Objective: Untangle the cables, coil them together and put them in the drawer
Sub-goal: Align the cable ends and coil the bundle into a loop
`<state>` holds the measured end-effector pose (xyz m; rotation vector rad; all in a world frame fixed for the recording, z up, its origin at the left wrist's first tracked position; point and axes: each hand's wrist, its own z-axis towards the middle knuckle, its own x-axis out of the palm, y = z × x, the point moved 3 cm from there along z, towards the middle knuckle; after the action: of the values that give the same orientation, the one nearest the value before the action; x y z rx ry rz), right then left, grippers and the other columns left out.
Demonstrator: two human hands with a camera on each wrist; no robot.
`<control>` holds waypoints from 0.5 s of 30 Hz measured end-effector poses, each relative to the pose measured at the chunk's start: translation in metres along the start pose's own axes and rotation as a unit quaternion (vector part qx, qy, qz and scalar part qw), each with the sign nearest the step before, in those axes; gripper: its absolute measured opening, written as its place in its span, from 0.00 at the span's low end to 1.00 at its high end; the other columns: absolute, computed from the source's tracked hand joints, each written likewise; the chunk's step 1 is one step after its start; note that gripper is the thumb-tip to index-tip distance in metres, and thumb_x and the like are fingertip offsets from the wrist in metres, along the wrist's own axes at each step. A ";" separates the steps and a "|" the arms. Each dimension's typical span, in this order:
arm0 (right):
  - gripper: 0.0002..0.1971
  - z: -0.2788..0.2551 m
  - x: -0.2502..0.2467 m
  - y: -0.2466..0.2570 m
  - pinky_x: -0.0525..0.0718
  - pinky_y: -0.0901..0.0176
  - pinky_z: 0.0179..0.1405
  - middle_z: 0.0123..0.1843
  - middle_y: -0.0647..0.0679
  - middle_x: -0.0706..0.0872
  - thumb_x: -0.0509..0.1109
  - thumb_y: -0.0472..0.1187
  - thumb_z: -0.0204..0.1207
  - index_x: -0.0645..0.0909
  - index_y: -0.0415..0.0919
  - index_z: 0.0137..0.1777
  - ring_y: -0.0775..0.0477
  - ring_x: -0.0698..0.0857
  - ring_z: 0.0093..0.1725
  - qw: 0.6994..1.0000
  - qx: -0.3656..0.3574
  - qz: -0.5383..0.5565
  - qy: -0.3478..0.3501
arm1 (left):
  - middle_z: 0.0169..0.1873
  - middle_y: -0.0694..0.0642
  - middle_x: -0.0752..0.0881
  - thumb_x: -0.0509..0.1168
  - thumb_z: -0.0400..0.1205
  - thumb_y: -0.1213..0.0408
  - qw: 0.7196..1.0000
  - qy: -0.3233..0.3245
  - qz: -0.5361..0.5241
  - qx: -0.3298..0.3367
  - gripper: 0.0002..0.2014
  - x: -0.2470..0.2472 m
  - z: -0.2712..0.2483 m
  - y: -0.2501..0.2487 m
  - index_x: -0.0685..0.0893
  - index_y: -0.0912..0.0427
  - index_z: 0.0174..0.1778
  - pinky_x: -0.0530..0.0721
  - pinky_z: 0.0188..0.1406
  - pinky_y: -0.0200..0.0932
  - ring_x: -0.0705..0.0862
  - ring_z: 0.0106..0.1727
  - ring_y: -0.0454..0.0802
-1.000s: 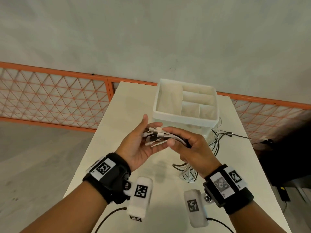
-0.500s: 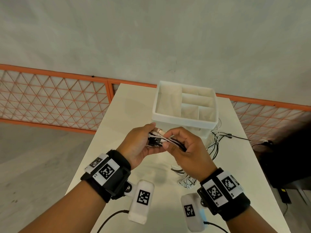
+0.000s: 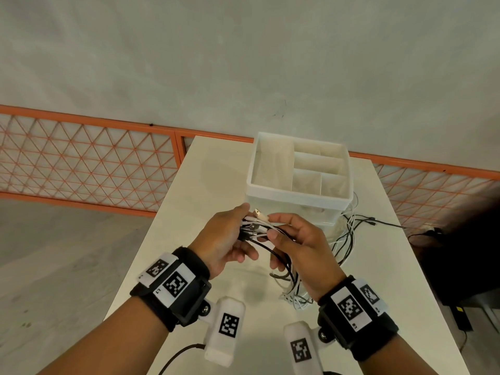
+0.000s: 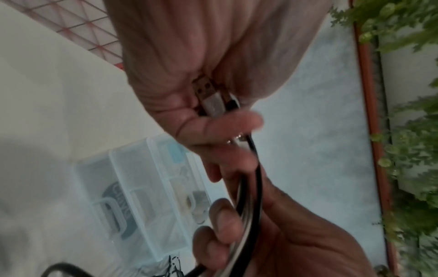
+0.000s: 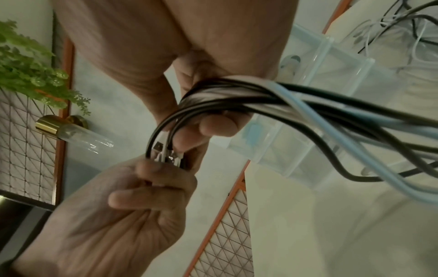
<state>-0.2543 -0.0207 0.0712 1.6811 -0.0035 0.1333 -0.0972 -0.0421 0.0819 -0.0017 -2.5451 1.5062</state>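
**Cable ends gathered between both hands, above the table**

I see both hands raised over the white table [image 3: 167,220], just near of the drawer [image 3: 297,196]. The left hand [image 3: 221,239] pinches the plug ends of the cables [image 3: 281,255] between thumb and curled fingers; the left wrist view shows a plug [image 4: 208,95] pressed into its palm. The right hand [image 3: 303,250] grasps the same bundle just right of the plugs, fingers curled round the black and white strands. From the right hand the cables hang down to the table near the right wrist and trail in loose loops past the right side of the drawer. The drawer is a white, open-topped box with inner dividers, standing at the far middle of the table. An orange lattice railing [image 3: 89,169] runs beyond the table.
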 end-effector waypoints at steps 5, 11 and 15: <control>0.03 0.001 0.002 -0.002 0.76 0.59 0.21 0.37 0.37 0.90 0.75 0.29 0.77 0.84 0.34 0.48 0.44 0.76 0.21 0.999 0.040 0.027 0.015 | 0.28 0.61 0.86 0.58 0.88 0.52 1.000 -0.013 -0.005 -0.001 0.19 0.000 0.002 0.001 0.82 0.64 0.43 0.59 0.10 0.34 0.77 0.18 0.52; 0.07 0.004 0.007 -0.003 0.75 0.62 0.19 0.30 0.45 0.88 0.82 0.37 0.72 0.88 0.38 0.47 0.53 0.78 0.22 0.998 -0.012 -0.068 -0.004 | 0.29 0.61 0.85 0.58 0.87 0.46 0.999 0.027 0.017 0.006 0.25 0.009 0.002 0.001 0.87 0.67 0.45 0.69 0.13 0.37 0.80 0.22 0.53; 0.08 0.004 0.014 -0.005 0.90 0.50 0.36 0.38 0.47 0.93 0.80 0.42 0.76 0.90 0.48 0.53 0.50 0.90 0.32 0.993 -0.054 -0.108 0.000 | 0.34 0.66 0.82 0.62 0.86 0.51 0.999 -0.011 -0.002 0.032 0.22 0.008 0.009 0.009 0.88 0.69 0.45 0.67 0.13 0.36 0.76 0.22 0.51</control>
<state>-0.2392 -0.0229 0.0667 1.5622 0.1669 -0.0300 -0.1071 -0.0450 0.0713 0.0287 -2.5121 1.5940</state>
